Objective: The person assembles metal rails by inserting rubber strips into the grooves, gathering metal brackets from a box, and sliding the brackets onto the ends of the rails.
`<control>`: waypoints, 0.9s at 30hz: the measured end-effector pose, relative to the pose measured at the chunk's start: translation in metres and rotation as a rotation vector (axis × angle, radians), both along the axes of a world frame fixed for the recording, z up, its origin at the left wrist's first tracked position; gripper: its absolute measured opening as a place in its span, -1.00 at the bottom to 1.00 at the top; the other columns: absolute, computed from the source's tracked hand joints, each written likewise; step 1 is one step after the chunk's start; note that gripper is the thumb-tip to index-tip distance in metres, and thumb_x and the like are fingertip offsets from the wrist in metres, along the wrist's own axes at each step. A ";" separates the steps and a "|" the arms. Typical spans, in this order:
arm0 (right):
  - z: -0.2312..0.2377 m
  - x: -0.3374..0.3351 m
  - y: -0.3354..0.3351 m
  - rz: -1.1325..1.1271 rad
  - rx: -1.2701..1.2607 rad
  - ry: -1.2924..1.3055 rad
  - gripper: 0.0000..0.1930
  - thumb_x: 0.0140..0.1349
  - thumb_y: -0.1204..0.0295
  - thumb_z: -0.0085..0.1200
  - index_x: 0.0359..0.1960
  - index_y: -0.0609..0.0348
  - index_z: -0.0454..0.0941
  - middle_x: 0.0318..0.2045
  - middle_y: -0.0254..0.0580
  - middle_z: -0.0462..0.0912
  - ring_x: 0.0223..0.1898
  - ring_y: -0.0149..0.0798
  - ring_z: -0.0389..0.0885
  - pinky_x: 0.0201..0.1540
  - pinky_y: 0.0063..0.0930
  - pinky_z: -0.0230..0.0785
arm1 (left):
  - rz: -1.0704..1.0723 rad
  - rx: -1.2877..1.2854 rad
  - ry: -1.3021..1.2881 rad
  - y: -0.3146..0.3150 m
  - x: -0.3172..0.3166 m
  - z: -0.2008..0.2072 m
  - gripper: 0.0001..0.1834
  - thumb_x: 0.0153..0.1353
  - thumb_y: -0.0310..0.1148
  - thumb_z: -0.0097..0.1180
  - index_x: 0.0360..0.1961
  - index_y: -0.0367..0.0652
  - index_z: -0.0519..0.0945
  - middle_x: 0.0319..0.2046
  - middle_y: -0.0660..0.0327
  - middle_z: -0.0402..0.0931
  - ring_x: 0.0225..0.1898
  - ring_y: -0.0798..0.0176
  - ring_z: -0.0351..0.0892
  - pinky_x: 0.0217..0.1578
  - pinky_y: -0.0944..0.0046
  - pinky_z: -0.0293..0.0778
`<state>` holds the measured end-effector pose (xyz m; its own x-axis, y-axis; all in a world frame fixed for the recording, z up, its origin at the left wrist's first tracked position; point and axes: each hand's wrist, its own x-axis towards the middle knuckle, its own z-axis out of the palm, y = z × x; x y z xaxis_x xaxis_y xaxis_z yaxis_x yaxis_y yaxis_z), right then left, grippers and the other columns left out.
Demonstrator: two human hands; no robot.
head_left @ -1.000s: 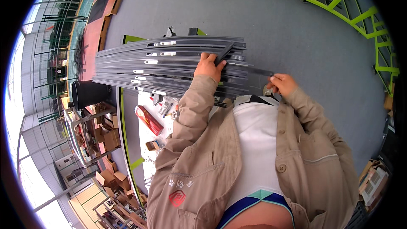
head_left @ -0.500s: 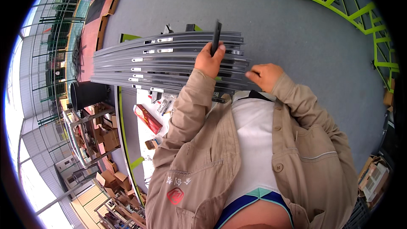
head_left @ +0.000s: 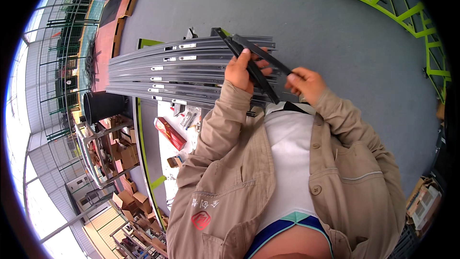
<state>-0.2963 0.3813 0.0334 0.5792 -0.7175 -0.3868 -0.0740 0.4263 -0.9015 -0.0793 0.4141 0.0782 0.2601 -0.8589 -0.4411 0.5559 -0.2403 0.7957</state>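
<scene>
In front of the white shirt (head_left: 292, 163), the right hand (head_left: 305, 84) pinches one bar (head_left: 266, 56), and the left hand (head_left: 242, 69) grasps a second bar (head_left: 262, 85), near the rails (head_left: 191, 79). This step seems to be gathering bars; the next move calls for a steady left grip.

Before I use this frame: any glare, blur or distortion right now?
Head view, left edge: bright wall panels blown out to white; head view, centre: grey strips bowed, likely by the fisheye, and right hand looks slightly soft; head view, corners: black.
</scene>
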 end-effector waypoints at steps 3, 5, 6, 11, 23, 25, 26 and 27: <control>-0.013 -0.042 -0.019 -0.141 0.024 0.063 -0.70 0.38 0.27 0.05 -0.07 0.25 0.61 -0.40 -0.31 0.65 -0.48 -0.52 0.48 -0.42 -0.61 0.37 | -0.033 0.018 -0.276 0.002 0.028 -0.020 -0.74 0.37 -0.30 0.02 -0.05 -0.25 0.52 -0.29 0.12 0.61 -0.43 0.26 0.58 -0.45 0.31 0.50; -0.020 -0.073 -0.029 -0.219 -0.093 0.227 -0.75 0.35 0.32 0.07 -0.10 0.23 0.63 -0.39 -0.31 0.66 -0.48 -0.50 0.48 -0.42 -0.59 0.37 | -0.083 0.137 -0.595 0.003 0.041 -0.022 -0.76 0.34 -0.29 0.08 -0.09 -0.22 0.57 -0.35 0.17 0.61 -0.44 0.34 0.55 -0.44 0.37 0.46; -0.025 -0.087 -0.031 -0.245 -0.209 0.355 -0.77 0.34 0.35 0.08 -0.11 0.23 0.63 -0.38 -0.29 0.67 -0.48 -0.47 0.49 -0.42 -0.55 0.36 | -0.118 0.196 -0.867 0.005 0.040 -0.018 -0.77 0.28 -0.30 0.17 -0.15 -0.21 0.63 -0.27 0.16 0.60 -0.35 0.25 0.59 -0.33 0.31 0.49; -0.038 -0.130 -0.033 -0.126 -0.701 0.497 -0.81 0.29 0.39 0.13 -0.15 0.23 0.61 -0.40 -0.19 0.63 -0.43 -0.29 0.53 -0.36 -0.42 0.38 | -0.330 0.174 -1.477 0.009 0.050 -0.040 -0.74 0.18 -0.22 0.26 -0.17 -0.13 0.67 -0.09 0.14 0.53 -0.13 0.00 0.56 -0.10 0.14 0.48; -0.047 -0.081 -0.033 -0.131 -0.770 0.424 -0.82 0.30 0.38 0.14 -0.15 0.19 0.62 -0.44 -0.22 0.58 -0.46 -0.26 0.49 -0.36 -0.45 0.36 | -0.336 0.233 -1.479 0.007 0.050 -0.049 -0.75 0.15 -0.18 0.29 -0.25 -0.11 0.69 -0.13 0.18 0.54 -0.10 0.03 0.55 -0.08 0.14 0.47; -0.056 -0.086 -0.035 -0.145 -0.626 0.392 -0.81 0.30 0.38 0.13 -0.16 0.21 0.63 -0.49 -0.29 0.56 -0.49 -0.34 0.45 -0.39 -0.48 0.34 | -0.334 0.216 -1.478 0.008 0.051 -0.050 -0.76 0.15 -0.19 0.29 -0.26 -0.10 0.69 -0.14 0.19 0.54 -0.09 0.03 0.55 -0.07 0.14 0.46; -0.063 -0.092 -0.037 -0.148 -0.494 0.386 -0.81 0.30 0.38 0.13 -0.16 0.22 0.63 -0.52 -0.34 0.53 -0.50 -0.39 0.42 -0.41 -0.50 0.31 | -0.334 0.219 -1.478 0.008 0.052 -0.050 -0.76 0.15 -0.19 0.29 -0.26 -0.10 0.69 -0.14 0.19 0.54 -0.09 0.03 0.55 -0.07 0.14 0.46; -0.064 -0.095 -0.038 -0.150 -0.359 0.383 -0.81 0.30 0.38 0.12 -0.17 0.23 0.64 -0.54 -0.38 0.51 -0.52 -0.43 0.39 -0.43 -0.52 0.29 | -0.335 0.224 -1.474 0.008 0.052 -0.051 -0.76 0.15 -0.19 0.29 -0.26 -0.10 0.69 -0.14 0.19 0.54 -0.09 0.04 0.55 -0.07 0.14 0.46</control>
